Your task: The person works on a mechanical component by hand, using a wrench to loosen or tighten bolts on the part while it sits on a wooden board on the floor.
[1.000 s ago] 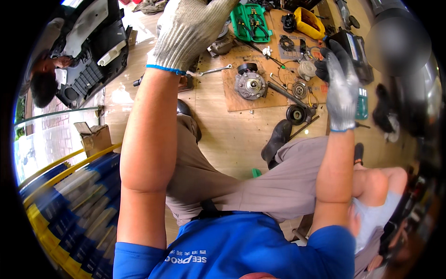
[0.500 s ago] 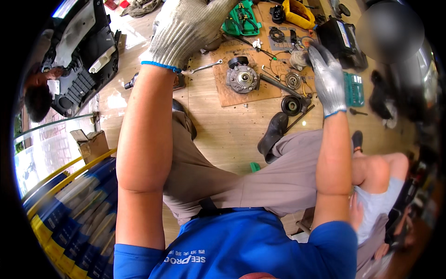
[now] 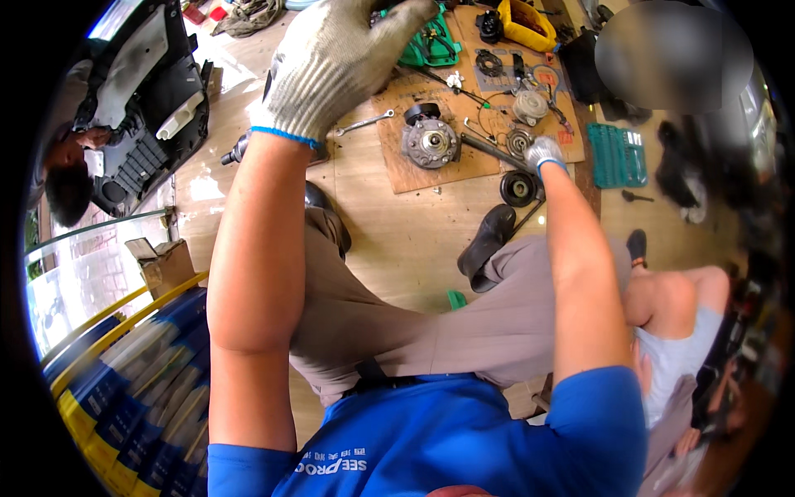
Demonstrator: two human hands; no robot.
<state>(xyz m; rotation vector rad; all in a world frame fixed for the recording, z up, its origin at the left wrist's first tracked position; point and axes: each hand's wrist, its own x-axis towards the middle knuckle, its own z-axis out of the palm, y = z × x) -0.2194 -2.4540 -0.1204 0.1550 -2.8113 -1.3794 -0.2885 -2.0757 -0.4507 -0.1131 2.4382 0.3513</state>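
My left hand, in a knitted grey glove with a blue cuff, is raised at the top; its curved thumb shows, but its other fingers are mostly hidden. It partly covers an open green tool case. My gloved right hand is reaching down beside a round metal part and a long dark bar on cardboard; its fingers are hidden. Nearby lie a flanged metal hub, a black pulley, a wrench and a pale cylindrical part.
A large black plastic panel lies left near another person. Yellow rack rails, a cardboard box, a teal socket case, a yellow container and black battery-like block surround me. A seated person's knee is at right.
My right hand has moved down and left from the black block to the parts on the cardboard. My left hand stays raised, shifted slightly left in view.
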